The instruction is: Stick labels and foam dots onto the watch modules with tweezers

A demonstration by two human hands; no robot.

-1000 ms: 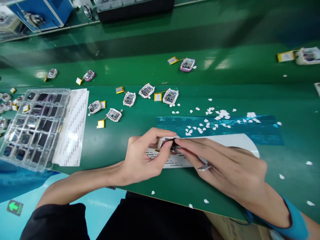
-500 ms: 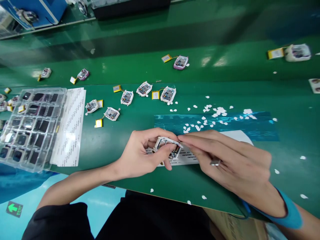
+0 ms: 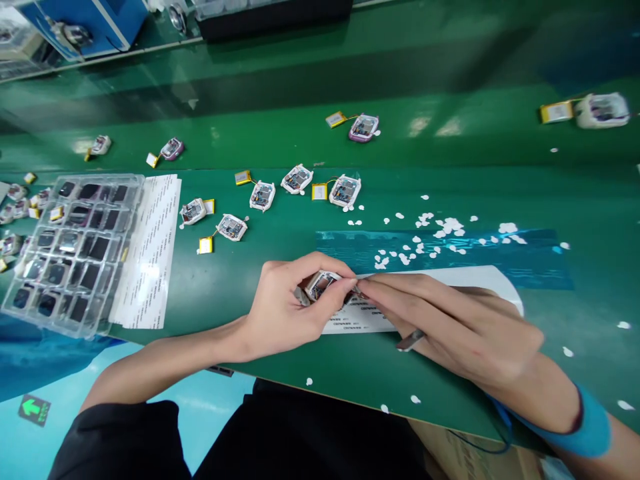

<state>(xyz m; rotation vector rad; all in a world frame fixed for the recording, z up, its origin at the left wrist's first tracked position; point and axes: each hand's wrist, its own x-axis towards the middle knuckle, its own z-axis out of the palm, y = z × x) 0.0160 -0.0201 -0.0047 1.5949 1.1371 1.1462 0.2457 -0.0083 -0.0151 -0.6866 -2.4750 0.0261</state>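
Observation:
My left hand (image 3: 295,307) is closed around a small white watch case (image 3: 323,285) with a circuit board inside. Its thumb and index finger grip the case near the right edge. My right hand (image 3: 460,327) meets it there, fingertips pinched together at the case. A flat metal tool (image 3: 411,341) sticks out below the right palm; whether its other end reaches the fingertips is hidden. Under both hands lies a white printed sheet (image 3: 350,325). Behind them is a blue film strip (image 3: 540,260) with many small white round stickers (image 3: 453,225) scattered on and around it.
Several open watch cases (image 3: 345,191) with yellow batteries (image 3: 319,192) lie further back on the green table. At left stands a clear compartment tray (image 3: 75,267) holding dark watch faces, beside a stack of printed sheets (image 3: 150,253). A blue wristband (image 3: 585,423) circles my right wrist.
The watch case has turned in my left hand, and more of it is covered by the fingers. My right hand has tilted, showing more of the metal tool. The whole view has shifted slightly.

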